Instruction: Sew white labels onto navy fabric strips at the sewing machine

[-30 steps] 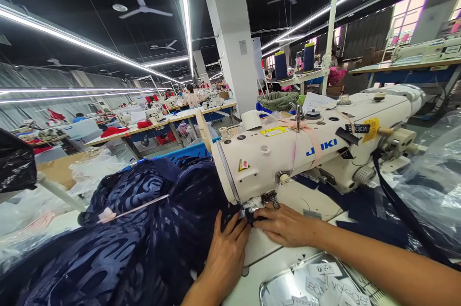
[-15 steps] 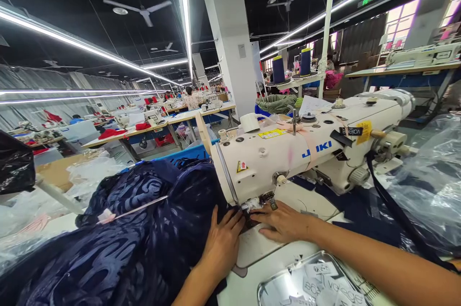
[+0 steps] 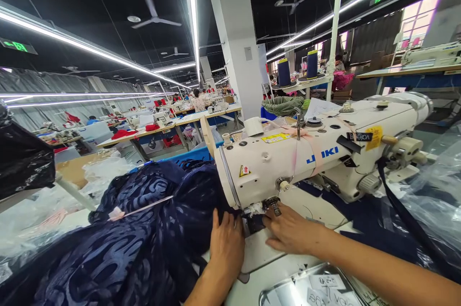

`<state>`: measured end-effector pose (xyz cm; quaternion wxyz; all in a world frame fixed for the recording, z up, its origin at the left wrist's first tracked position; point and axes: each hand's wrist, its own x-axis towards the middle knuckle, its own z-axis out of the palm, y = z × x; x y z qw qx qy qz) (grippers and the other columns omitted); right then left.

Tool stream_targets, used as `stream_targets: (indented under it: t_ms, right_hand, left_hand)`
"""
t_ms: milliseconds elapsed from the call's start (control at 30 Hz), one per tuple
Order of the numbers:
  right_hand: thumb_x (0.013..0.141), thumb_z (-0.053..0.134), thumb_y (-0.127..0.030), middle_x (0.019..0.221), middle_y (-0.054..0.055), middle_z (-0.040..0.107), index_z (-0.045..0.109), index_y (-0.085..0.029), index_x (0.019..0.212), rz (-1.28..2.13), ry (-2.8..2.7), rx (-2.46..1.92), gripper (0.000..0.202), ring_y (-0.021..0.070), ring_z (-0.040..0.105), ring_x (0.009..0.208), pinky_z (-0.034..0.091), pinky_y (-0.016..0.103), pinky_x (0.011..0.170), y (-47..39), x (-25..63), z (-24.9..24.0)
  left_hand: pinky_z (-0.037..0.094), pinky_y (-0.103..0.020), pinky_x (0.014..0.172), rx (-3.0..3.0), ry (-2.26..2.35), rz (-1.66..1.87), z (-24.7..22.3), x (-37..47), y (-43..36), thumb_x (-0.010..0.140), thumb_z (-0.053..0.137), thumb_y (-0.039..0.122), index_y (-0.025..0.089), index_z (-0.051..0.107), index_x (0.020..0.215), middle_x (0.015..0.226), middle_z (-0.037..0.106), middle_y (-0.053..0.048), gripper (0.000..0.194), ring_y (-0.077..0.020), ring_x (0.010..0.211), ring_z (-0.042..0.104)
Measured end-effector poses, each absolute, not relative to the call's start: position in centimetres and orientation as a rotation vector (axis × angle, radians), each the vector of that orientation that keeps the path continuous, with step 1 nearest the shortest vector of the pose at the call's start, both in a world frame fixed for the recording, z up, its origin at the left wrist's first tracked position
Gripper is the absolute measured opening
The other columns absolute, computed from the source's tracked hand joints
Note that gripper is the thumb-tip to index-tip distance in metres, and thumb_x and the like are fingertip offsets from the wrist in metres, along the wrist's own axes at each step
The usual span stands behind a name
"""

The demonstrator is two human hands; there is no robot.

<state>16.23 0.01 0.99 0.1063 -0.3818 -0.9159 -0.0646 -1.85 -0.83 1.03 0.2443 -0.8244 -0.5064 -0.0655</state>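
A white sewing machine (image 3: 273, 166) stands in front of me, its needle area low at the left end. Dark navy patterned fabric (image 3: 137, 234) is heaped left of it and reaches in under the presser foot. My left hand (image 3: 227, 241), fingers bent and close together, is closed on the fabric just left of the needle area. On the other side, my right hand (image 3: 293, 230) has its fingertips curled at the edge of the small dark piece of fabric under the foot, thumb low on the machine bed. The fingertips are partly hidden by machine and cloth.
A metal tray (image 3: 309, 287) of printed white labels sits at the front. Navy cloth (image 3: 374, 219) and clear plastic (image 3: 439, 171) lie at the right. A black bag (image 3: 25, 157) hangs at the left. Thread cones (image 3: 283, 73) stand behind the machine.
The view has shifted slightly, so the scene sits further right and lower. My hands have drawn a little apart at the foot, showing more dark fabric between them. My left fingers are more bent.
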Motion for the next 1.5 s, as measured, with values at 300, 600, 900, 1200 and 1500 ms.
stream_targets:
  t_ms: [300,600,900,1200,1500]
  right_hand:
    - [0.066,0.045,0.004,0.085,0.014,0.059,0.059,-0.007,0.079,-0.311,-2.787,-0.846,0.022,0.0207,0.055,0.078,0.044,0.031,0.072,-0.7,17.3,0.5]
    - [0.063,0.046,0.007,0.075,0.008,0.057,0.055,-0.011,0.074,-0.327,-2.765,-0.802,0.023,0.0172,0.053,0.065,0.042,0.026,0.058,-0.9,16.8,0.7]
    - [0.062,0.046,0.007,0.079,0.009,0.057,0.056,-0.010,0.077,-0.321,-2.757,-0.875,0.025,0.0192,0.054,0.069,0.042,0.028,0.058,-1.1,15.9,0.0]
    - [0.065,0.044,0.007,0.080,0.010,0.057,0.056,-0.010,0.080,-0.357,-2.774,-1.017,0.025,0.0197,0.056,0.064,0.042,0.029,0.052,-1.2,14.8,-0.6]
    - [0.066,0.042,0.008,0.082,0.009,0.058,0.055,-0.013,0.079,-0.370,-2.696,-0.933,0.028,0.0195,0.055,0.073,0.044,0.029,0.061,0.2,16.4,-0.8]
  left_hand:
    - [0.019,-0.052,0.099,-2.444,-1.299,-0.152,1.1,-2.5,1.1,0.075,0.046,0.014,0.018,0.059,0.100,0.091,0.063,-0.007,0.029,-0.0236,0.099,0.048]
    - [0.019,-0.051,0.100,-2.429,-1.267,-0.167,1.1,-2.5,1.1,0.078,0.044,0.015,0.018,0.059,0.098,0.092,0.063,-0.007,0.026,-0.0229,0.100,0.047]
    - [0.017,-0.051,0.100,-2.455,-1.233,-0.182,0.9,-2.7,1.6,0.076,0.047,0.013,0.018,0.060,0.093,0.093,0.063,-0.006,0.021,-0.0233,0.101,0.047]
    - [0.022,-0.049,0.097,-2.510,-1.235,-0.225,1.2,-2.6,2.4,0.075,0.046,0.009,0.018,0.060,0.091,0.086,0.065,-0.006,0.023,-0.0226,0.098,0.049]
    - [0.027,-0.047,0.093,-2.470,-1.308,-0.131,1.5,-2.2,2.0,0.076,0.044,0.011,0.015,0.061,0.083,0.082,0.065,-0.008,0.019,-0.0234,0.088,0.055]
